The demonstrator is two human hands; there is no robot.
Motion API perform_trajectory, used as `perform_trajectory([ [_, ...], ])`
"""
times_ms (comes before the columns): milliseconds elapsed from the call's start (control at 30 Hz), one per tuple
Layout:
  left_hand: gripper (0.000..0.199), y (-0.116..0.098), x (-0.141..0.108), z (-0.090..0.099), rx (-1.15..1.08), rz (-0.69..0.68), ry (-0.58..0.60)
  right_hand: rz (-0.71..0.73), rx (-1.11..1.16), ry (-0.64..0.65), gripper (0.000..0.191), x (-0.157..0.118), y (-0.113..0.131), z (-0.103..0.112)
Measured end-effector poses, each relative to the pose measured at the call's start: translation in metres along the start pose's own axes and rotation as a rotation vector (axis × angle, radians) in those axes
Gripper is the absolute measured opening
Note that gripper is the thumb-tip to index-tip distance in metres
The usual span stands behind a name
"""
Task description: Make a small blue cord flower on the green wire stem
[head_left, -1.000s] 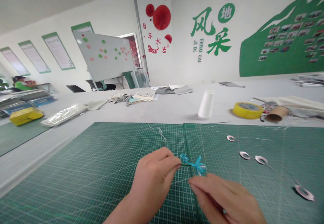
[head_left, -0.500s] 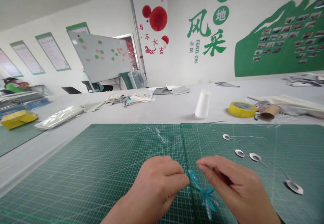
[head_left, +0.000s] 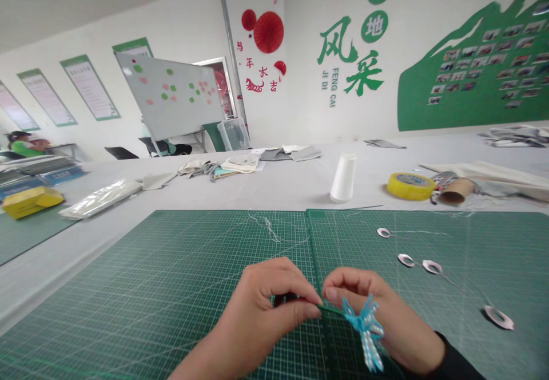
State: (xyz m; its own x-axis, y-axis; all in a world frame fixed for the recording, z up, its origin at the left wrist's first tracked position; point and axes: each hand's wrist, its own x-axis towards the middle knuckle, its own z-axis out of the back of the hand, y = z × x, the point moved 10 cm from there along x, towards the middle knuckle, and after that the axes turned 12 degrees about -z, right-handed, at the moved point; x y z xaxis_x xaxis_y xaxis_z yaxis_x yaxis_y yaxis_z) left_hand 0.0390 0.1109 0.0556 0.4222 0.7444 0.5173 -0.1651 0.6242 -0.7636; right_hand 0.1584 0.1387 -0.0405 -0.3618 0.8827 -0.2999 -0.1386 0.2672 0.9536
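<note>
A blue flower (head_left: pixel 366 328) with pale, shiny beaded-looking petals hangs at the right end of a thin green stem (head_left: pixel 331 309). My left hand (head_left: pixel 268 305) pinches that stem between thumb and forefinger, just above the mat. Behind the flower, my right hand (head_left: pixel 392 305) has its thumb and curled fingers pressed together close to the stem. Whatever lies between those fingertips, if anything, is too small to make out. Both hands are over the seam of the green cutting mat (head_left: pixel 193 277).
Several pale rings with threads (head_left: pixel 432 266) lie on the mat's right side, and loose white thread (head_left: pixel 270 230) near its far edge. Beyond stand a white thread cone (head_left: pixel 343 178) and a yellow tape roll (head_left: pixel 410 186). A person (head_left: pixel 26 146) sits far left.
The flower has swung up and turned, its petals now facing the right. My left hand has rolled so its thumb shows. My right hand has shifted slightly left, its fingers more curled.
</note>
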Motion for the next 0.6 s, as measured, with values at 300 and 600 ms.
perform_trajectory([
  [300,0.004,0.041,-0.010,0.024,0.011,0.292,-0.226,0.066,-0.104,-0.001,0.028,-0.006,0.002,-0.017],
  [600,0.006,0.043,-0.012,0.029,0.155,0.279,-0.245,0.433,-0.638,-0.232,0.024,-0.043,0.038,-0.040],
])
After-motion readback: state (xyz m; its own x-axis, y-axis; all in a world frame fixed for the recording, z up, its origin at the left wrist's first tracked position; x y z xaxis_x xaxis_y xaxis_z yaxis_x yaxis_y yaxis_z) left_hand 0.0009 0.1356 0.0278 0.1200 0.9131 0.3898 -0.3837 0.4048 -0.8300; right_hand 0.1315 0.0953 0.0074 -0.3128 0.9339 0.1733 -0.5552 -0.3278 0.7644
